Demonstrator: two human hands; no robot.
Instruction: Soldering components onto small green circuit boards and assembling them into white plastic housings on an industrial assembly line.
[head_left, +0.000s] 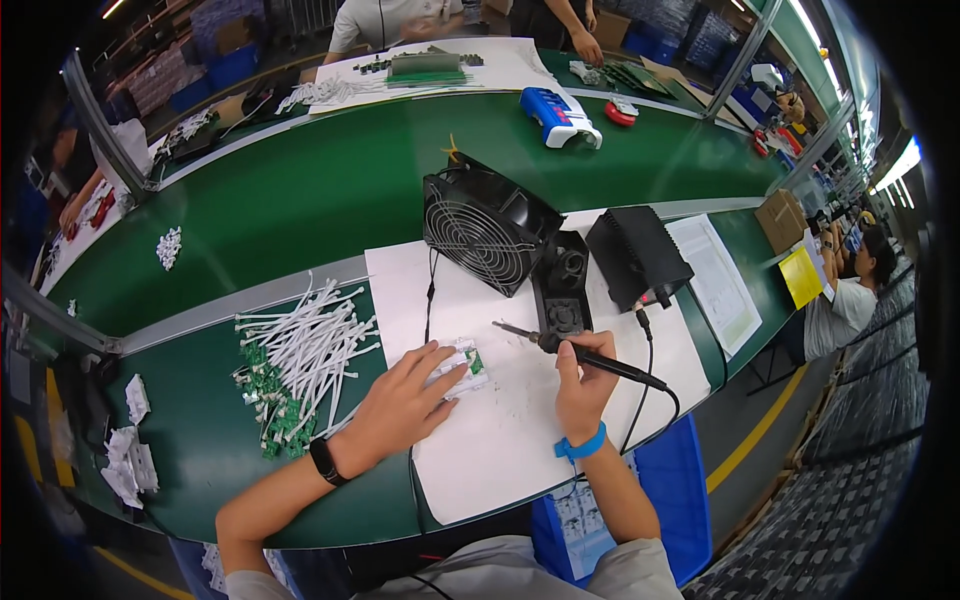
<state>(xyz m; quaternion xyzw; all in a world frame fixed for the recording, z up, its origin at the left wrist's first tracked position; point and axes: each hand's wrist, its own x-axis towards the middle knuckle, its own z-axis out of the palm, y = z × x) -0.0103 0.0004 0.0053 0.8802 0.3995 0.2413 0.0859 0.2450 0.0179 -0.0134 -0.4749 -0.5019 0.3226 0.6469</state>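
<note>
My right hand [584, 390] grips a soldering iron [606, 364] by its black handle. The iron's metal tip points left, above the white sheet [500, 440]. A small white plastic housing [476, 378] with a bit of green circuit board lies on that sheet. My left hand [398, 398] holds it down, fingers spread over its top and covering much of it. The iron's tip is apart from the housing. Beyond my right hand stands a black soldering iron holder [563, 290]. A black power unit [638, 258] with a red light sits to its right.
A black fan [490, 222] stands behind the sheet. White cables [310, 340] with green boards [285, 420] lie left; white housings [130, 465] sit at the table's left edge. A blue bin [675, 490] stands low right. Across the green belt [360, 150], people work.
</note>
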